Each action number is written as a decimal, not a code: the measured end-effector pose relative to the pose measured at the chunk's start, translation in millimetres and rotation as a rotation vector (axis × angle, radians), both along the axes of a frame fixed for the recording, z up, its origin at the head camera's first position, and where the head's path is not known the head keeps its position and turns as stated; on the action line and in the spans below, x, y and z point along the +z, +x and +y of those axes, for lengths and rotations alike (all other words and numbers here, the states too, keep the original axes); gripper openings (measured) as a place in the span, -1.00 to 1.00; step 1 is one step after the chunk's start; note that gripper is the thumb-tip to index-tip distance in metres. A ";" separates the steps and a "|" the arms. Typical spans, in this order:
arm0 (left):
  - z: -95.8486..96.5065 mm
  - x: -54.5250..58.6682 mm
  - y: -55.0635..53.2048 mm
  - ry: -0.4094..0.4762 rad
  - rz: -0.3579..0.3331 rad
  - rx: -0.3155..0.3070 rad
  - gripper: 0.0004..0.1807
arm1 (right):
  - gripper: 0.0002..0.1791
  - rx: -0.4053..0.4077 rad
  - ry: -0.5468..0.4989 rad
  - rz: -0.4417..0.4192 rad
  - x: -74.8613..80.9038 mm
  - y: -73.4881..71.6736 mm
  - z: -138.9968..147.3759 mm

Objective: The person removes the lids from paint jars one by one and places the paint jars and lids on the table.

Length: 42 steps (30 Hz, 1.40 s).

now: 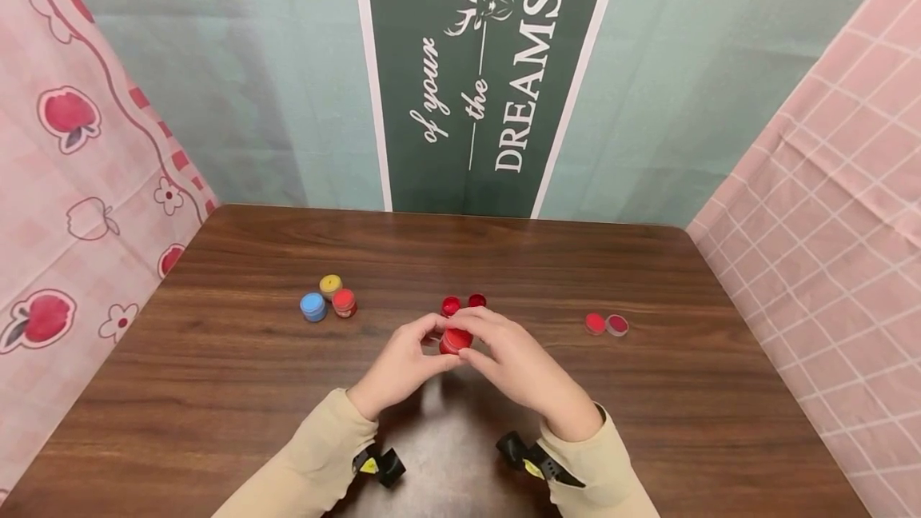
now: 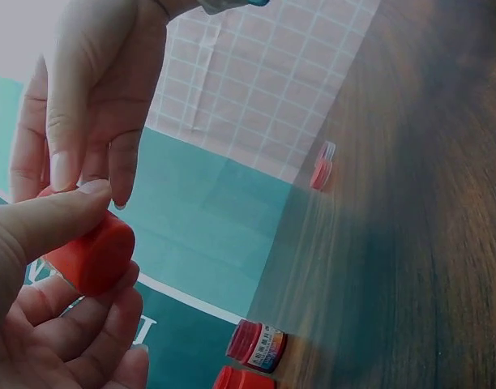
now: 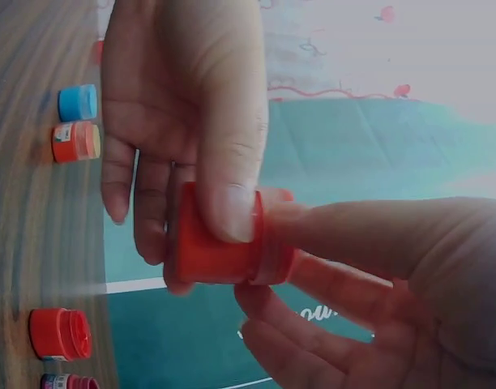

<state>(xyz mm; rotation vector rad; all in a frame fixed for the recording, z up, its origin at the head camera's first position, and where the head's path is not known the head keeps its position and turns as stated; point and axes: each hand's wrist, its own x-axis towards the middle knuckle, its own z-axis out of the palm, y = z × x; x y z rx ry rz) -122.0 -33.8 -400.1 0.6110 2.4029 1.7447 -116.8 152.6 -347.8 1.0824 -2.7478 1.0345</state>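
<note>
A small red paint jar (image 1: 456, 340) is held up off the table between both hands. My left hand (image 1: 399, 362) grips the jar's body, its thumb along the side and its fingers curled behind. With thumb and fingers my right hand (image 1: 518, 358) pinches the other end, at the ringed rim seen in the right wrist view. Whether a lid sits loose or tight there, I cannot tell. Just beyond the hands stand two lidless jars, a bright red jar (image 1: 450, 306) and a dark red jar (image 1: 477, 301).
On the wooden table (image 1: 237, 390), a blue jar (image 1: 312, 306), a yellow jar (image 1: 330, 286) and a red jar (image 1: 344, 302) cluster at the left. A red lid (image 1: 595, 323) and a dark red lid (image 1: 617, 325) lie at the right. Cloth hangs behind and on both sides.
</note>
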 end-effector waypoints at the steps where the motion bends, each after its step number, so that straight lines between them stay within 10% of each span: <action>1: 0.0 -0.3 0.2 -0.006 0.002 -0.002 -0.66 | -0.55 0.020 0.003 -0.005 0.5 0.1 1.1; 6: 0.6 -1.7 0.6 -0.002 0.035 -0.021 -0.66 | -0.54 0.049 0.005 -0.010 1.5 1.3 0.3; 15: 1.4 -2.5 -0.8 0.029 0.029 -0.021 -0.71 | -0.62 -0.272 0.044 0.013 0.4 2.1 -13.3; 27: 0.6 1.9 -2.8 -0.014 0.051 -0.043 -0.69 | -0.61 0.027 -0.022 -0.001 7.5 1.5 -2.5; 37: 0.7 1.6 -0.4 0.023 0.029 -0.048 -0.73 | -0.57 -0.247 0.003 0.014 2.8 5.3 -9.4; 42: 0.7 1.2 -0.2 0.010 0.025 -0.035 -0.72 | -0.65 -0.201 0.006 0.008 1.4 4.7 -8.5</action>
